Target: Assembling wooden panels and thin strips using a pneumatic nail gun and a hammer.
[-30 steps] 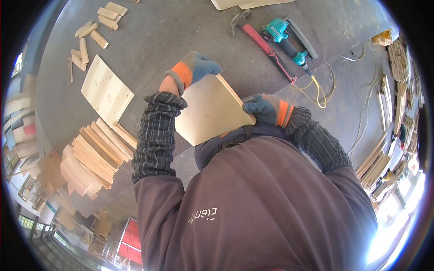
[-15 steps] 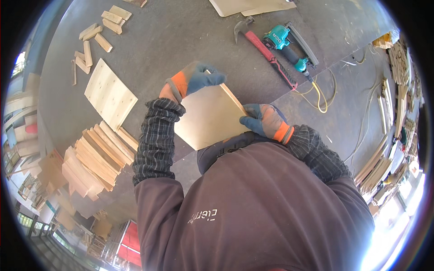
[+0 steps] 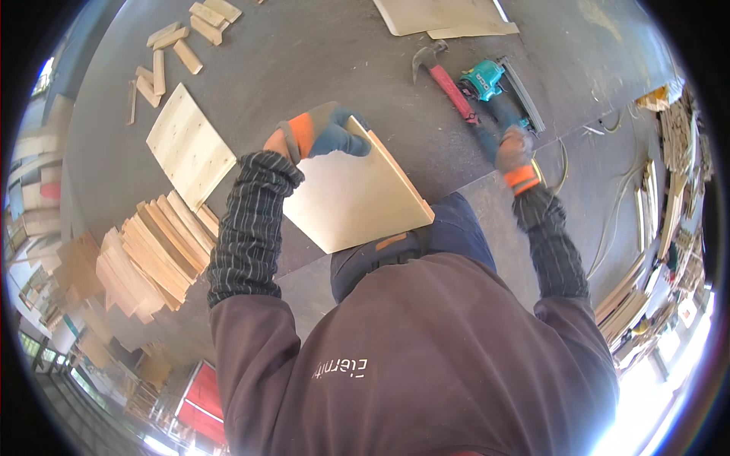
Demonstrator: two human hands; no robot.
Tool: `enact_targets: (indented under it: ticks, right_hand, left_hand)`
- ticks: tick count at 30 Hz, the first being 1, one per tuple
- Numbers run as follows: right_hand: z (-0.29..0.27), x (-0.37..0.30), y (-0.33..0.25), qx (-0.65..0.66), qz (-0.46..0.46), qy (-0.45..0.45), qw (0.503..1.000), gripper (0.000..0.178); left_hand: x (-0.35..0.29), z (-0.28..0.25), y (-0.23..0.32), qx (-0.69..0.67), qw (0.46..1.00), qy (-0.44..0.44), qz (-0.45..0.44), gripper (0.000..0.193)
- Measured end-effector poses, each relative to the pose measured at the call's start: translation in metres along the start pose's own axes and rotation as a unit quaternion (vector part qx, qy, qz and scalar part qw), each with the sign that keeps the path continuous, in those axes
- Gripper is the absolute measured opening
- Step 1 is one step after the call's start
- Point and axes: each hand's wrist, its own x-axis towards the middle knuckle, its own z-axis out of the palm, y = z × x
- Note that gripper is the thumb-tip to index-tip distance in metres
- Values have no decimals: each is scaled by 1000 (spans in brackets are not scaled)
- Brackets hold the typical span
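Observation:
My left hand (image 3: 327, 131), in a blue and orange glove, grips the far corner of a pale wooden panel (image 3: 353, 197). The panel stands tilted, its near edge against my lap, with a narrow wood strip (image 3: 399, 175) along its right edge. Off to the right, my gloved right hand (image 3: 514, 150) is smeared by motion and away from the panel. It is over the handle ends of a red claw hammer (image 3: 454, 95) and a teal air nailer (image 3: 484, 79); its fingers are too blurred to show whether it holds either.
Short wood blocks (image 3: 188, 57) lie scattered at the far left, above a flat plywood piece (image 3: 190, 144). Stacked wood strips (image 3: 156, 247) sit nearer. Thin sheets (image 3: 449, 17) lie at the far edge, and a hose (image 3: 564, 167) trails right.
My right hand has let go of the panel's right edge and moved right and away from me to the tools. My left hand still holds the panel.

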Motion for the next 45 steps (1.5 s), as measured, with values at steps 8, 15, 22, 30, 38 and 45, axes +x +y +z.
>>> enact_targets:
  ticks: [8,15,22,30,38,45]
  right_hand:
    - [24,45,100,-138,85,-83,983,90]
    - [-43,34,-8,194,174,-113,959,34]
    - [-35,-24,-104,300,169,-320,882,25]
    - [-3,-38,-99,279,166,-358,876,35]
    - [-4,-33,-105,271,173,-370,872,33]
    - [-14,-2,-144,272,146,-353,883,35]
  left_hand:
    - [76,-25,-55,27,998,26,-56,51]
    - [108,-21,-90,85,991,39,-95,60]
    - [120,-17,-88,76,994,19,-80,53]
    - [111,-15,-77,97,991,36,-89,53]
    - [120,-12,-99,79,990,80,-90,56]
    - [121,-13,-98,127,982,31,-138,65]
